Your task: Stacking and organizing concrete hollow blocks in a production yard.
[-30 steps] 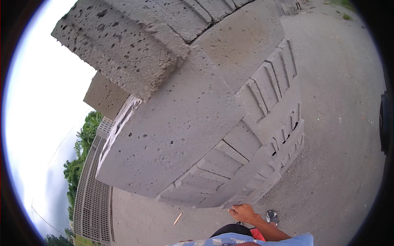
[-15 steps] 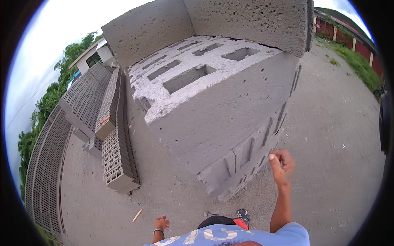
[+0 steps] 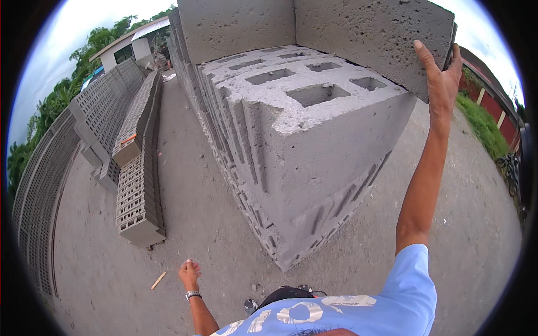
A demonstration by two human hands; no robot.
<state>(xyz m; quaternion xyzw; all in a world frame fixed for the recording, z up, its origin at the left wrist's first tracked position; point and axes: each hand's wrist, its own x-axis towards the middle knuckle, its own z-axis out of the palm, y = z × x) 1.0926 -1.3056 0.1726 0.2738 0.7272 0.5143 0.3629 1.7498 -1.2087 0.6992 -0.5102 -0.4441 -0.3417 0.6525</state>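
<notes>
The right hand (image 3: 445, 84) was clasped around the outer end of the upper right block (image 3: 364, 42), thumb laid on its pitted near face and fingers around the end edge; how firmly they pressed could not be told. That block stood on the stack of grey hollow blocks (image 3: 342, 143), in front of the person, at an angle to the upper left block (image 3: 241, 28). The left hand (image 3: 190, 274) hung in the air, low and left of the stack, its fingers loosely bent and slightly apart, with a wristband (image 3: 193, 294) behind it. Rectangular cavities showed in the stack's rough top. A wooden stick (image 3: 158, 280) lay on the ground near the left hand. Farther left, a low row of blocks (image 3: 139, 210) bore an orange object (image 3: 128, 139). Beyond stood a long perforated block wall (image 3: 42, 190); at far right, grass (image 3: 485, 126) bordered a red wall (image 3: 509, 120).
</notes>
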